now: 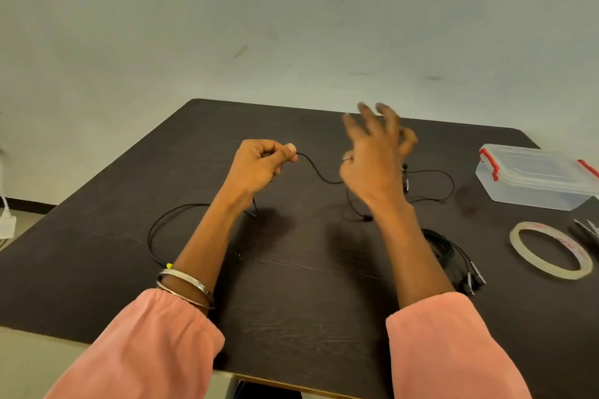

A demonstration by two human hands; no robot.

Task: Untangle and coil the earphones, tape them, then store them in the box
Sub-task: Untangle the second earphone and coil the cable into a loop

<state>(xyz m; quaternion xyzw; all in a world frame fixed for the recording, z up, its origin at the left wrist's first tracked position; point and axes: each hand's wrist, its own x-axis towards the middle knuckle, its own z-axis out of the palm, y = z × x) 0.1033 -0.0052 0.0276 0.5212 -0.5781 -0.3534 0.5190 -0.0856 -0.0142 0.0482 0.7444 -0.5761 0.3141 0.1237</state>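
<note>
- Left hand [264, 162] pinched the earphone cable [319, 172]; right hand [372, 155], blurred, spread its fingers, its hold unclear.
- Red writing inside the tape roll [551, 249] was unreadable.

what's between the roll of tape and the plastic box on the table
In the head view, nothing: only bare dark table separates the tape roll from the closed plastic box. Something dark with pale tips, possibly scissors, lies off to the right at the frame edge.

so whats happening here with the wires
A person is untangling black earphones over a dark table. The left hand pinches the cable; the right hand is raised, blurred, fingers spread. Another bundle lies nearby. The tape roll and the closed box wait untouched.
</note>
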